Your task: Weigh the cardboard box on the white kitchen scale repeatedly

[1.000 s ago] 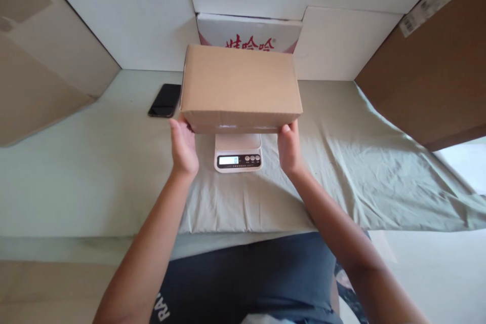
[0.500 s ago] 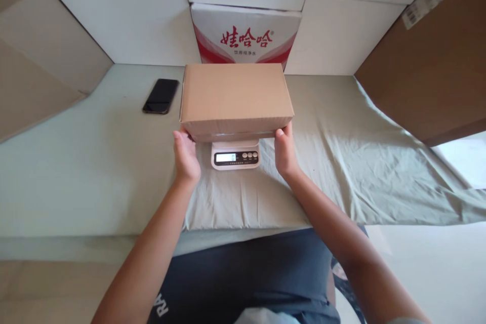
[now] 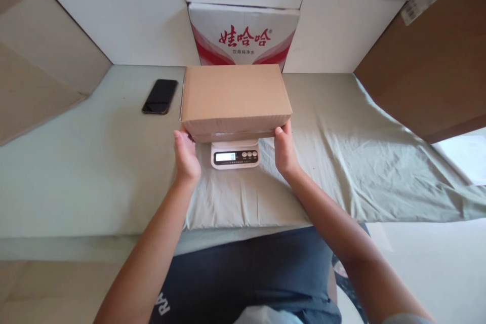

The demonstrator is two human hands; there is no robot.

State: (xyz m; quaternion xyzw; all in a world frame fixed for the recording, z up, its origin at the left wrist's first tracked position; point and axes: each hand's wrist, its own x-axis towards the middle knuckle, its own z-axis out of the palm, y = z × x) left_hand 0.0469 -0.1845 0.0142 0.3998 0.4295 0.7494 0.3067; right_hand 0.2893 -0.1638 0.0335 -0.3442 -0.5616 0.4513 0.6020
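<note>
A brown cardboard box [image 3: 235,93] is held level between my two hands, over a white digital kitchen scale [image 3: 235,164]. My left hand [image 3: 186,157] grips its lower left front corner, the fingers mostly hidden under it. At the lower right front corner, my right hand [image 3: 284,149] holds it with the thumb on the front face. The box covers the scale's weighing surface, so I cannot tell whether they touch. The lit display appears to read 0, and round buttons sit to its right.
A black phone [image 3: 160,96] lies left of the box on the pale green cloth [image 3: 94,172]. Behind stands a white and red carton [image 3: 245,35] among white panels. Large brown cardboard [image 3: 429,61] rises at the right, and more cardboard [image 3: 45,55] at the left.
Almost nothing differs; the view has shifted very slightly. Both hands keep the same hold on the box, and the display still appears to read 0.
</note>
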